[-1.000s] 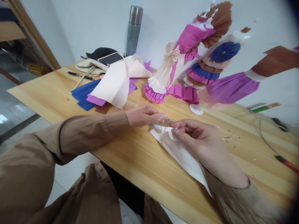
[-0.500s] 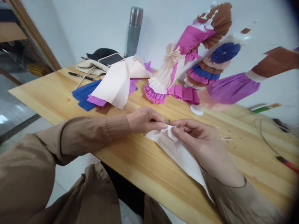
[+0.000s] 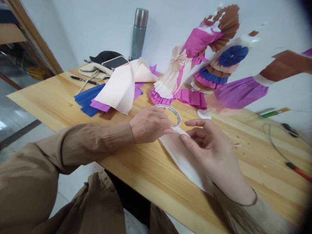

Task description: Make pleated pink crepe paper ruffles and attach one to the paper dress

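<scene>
My left hand (image 3: pixel 151 126) is closed on a roll of tape (image 3: pixel 177 113), whose printed ring shows past the fingers. Its thumb reaches the narrow top end of a strip of white crepe paper (image 3: pixel 179 154). That strip slants down to the right across the table and passes under my right hand (image 3: pixel 207 143). The fingers of the right hand are bent, with thumb and forefinger apart and nothing visible between them. Whether this hand touches the paper below it, I cannot tell.
Blue, purple and cream paper sheets (image 3: pixel 119 89) lie at the back left, beside a phone (image 3: pixel 115 62) and a pen (image 3: pixel 84 80). A thermos (image 3: pixel 140 34) stands by the wall. Paper-dressed dolls (image 3: pixel 202 42) lean at the back right. Red-handled pliers or a similar tool (image 3: pixel 297 170) lie far right.
My right hand has let go of the paper's top end, and its fingers have spread. The left hand has turned, bringing the tape roll into view. The paper strip lies flatter.
</scene>
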{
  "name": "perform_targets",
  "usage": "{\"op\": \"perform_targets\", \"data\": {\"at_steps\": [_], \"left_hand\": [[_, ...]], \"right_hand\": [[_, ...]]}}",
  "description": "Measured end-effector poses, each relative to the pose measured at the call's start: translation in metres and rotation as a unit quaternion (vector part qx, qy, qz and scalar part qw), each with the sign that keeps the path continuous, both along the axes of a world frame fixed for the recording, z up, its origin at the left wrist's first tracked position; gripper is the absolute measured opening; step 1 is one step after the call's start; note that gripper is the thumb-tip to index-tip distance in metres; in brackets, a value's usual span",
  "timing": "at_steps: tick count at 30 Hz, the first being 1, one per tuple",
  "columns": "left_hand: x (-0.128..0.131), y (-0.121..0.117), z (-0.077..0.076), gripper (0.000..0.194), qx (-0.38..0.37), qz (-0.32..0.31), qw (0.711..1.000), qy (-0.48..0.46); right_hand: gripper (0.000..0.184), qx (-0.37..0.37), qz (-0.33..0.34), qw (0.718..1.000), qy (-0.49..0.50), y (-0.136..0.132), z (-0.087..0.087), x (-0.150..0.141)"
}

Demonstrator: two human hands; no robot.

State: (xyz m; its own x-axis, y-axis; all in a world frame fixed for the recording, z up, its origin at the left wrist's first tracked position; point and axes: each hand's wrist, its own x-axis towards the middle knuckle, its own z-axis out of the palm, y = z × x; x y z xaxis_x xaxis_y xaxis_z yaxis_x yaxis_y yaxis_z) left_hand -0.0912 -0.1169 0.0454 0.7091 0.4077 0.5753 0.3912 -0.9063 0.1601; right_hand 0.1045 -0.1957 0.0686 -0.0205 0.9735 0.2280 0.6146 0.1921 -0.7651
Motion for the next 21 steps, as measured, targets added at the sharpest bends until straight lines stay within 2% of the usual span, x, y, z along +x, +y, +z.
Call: {"op": "perform_targets", "data": {"at_steps": [5, 8, 13, 16, 21], "left_hand": [[0.001, 0.002, 0.000, 0.045, -0.133, -0.058, 0.987, -0.064], [0.000, 0.003, -0.001, 0.044, -0.176, -0.092, 0.976, -0.086], [0.001, 0.004, -0.004, 0.048, -0.174, -0.109, 0.973, -0.107], [0.002, 0.003, -0.005, 0.051, -0.167, -0.114, 0.974, -0.105], [0.002, 0.004, -0.007, 0.049, -0.146, -0.082, 0.982, -0.093]], "right_hand": [[0.023, -0.031, 0.005, 0.999, 0.039, 0.007, 0.003, 0.000], [0.022, -0.040, 0.000, 0.998, 0.053, 0.008, 0.002, 0.003], [0.024, -0.062, 0.010, 0.995, 0.082, 0.010, -0.007, 0.009], [0.023, -0.051, 0.002, 0.996, 0.077, 0.010, -0.010, 0.011], [0.025, -0.030, -0.008, 0.999, 0.028, 0.008, -0.006, 0.008]]}}
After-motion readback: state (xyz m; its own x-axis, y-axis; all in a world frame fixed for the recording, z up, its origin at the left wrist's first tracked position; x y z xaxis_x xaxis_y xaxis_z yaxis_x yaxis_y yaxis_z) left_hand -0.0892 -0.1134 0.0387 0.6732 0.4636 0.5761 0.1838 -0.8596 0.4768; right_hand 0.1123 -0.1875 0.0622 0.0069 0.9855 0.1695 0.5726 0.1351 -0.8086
